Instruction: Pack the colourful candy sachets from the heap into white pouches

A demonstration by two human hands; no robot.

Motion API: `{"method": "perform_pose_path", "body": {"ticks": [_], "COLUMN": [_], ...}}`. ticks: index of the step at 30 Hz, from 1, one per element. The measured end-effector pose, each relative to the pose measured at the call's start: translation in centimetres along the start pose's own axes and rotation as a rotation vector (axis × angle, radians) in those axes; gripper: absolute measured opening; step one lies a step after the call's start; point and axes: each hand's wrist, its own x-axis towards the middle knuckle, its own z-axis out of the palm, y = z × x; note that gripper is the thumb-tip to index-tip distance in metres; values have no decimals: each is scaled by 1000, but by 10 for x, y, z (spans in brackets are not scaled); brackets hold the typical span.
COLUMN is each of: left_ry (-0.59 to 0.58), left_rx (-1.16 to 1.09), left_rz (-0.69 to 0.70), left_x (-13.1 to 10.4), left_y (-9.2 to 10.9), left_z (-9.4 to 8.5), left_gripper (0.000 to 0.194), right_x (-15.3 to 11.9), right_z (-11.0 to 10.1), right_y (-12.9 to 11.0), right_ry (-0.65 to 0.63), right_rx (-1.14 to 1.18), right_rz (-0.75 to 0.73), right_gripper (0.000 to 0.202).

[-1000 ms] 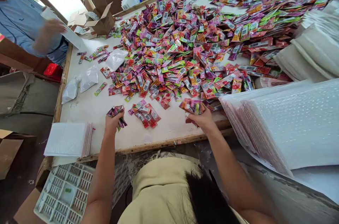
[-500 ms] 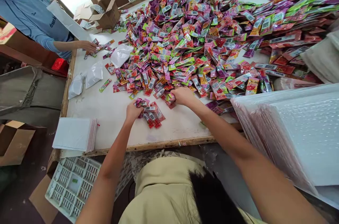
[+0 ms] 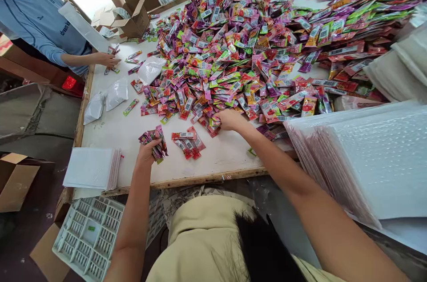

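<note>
The left hand (image 3: pixel 147 150) is closed around a bundle of purple packets (image 3: pixel 159 142), held over the counter (image 3: pixel 133 175) toward its near edge, between the near-left corner and the middle. The right hand (image 3: pixel 230 119) reaches to the near side of the main heap (image 3: pixel 213 59), its fingertips at a few green and pink packets (image 3: pixel 214 123); whether they grip these or only touch them, I cannot tell. Between the two hands, near the middle of the near edge, lies a small group of red packets (image 3: pixel 188 144), overlapping, with one laid crosswise on top. The main heap, a loose mix of red, purple, orange and green, covers the centre of the counter and runs on toward the far-right corner. A stack of white envelopes (image 3: pixel 88 168) lies flat at the near-left corner, and a larger stack of bubble mailers (image 3: pixel 373 157) leans along the right of the near edge. Along the left edge sit two white pouches (image 3: pixel 116 94) side by side, with a single green packet (image 3: pixel 130 106) near them. Further up that edge, a co-worker's hand (image 3: pixel 106 59) is on some packets, near an open cardboard box (image 3: pixel 135 22) at the far-left corner.
</note>
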Motion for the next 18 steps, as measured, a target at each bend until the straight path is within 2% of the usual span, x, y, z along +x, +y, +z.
{"method": "perform_pose_path", "body": {"ticks": [2,4,6,8,10,12,15,18], "left_ry": [-19,-64,-120,-180,-225,-217,-185,-248], "left_rx": [-19,-38,-66,-102,-130,-106,47,312], "left_rz": [-113,-207,-255,-261,-236,-188,-28,133], "left_x": [-3,-4,-4,-6,-9,-13,-21,-20], "left_y": [-5,-11,-18,-23,-26,-22,-9,7], "left_z": [-1,-3,-9,-15,-20,-23,-23,-15], "left_gripper": [36,33,29,25,25,26,34,47], "right_x": [5,6,2,-9,-25,-46,-76,-86], "right_z": [-1,1,3,4,4,2,1,8], "right_y": [0,4,9,12,11,7,0,-6], "right_ry": [-16,4,58,130,224,319,491,645], "right_rx": [10,132,392,753,1106,1335,1451,1516], "right_rz": [17,20,40,74,124,161,218,320], "right_gripper": [20,14,11,22,35,44,45,41]}}
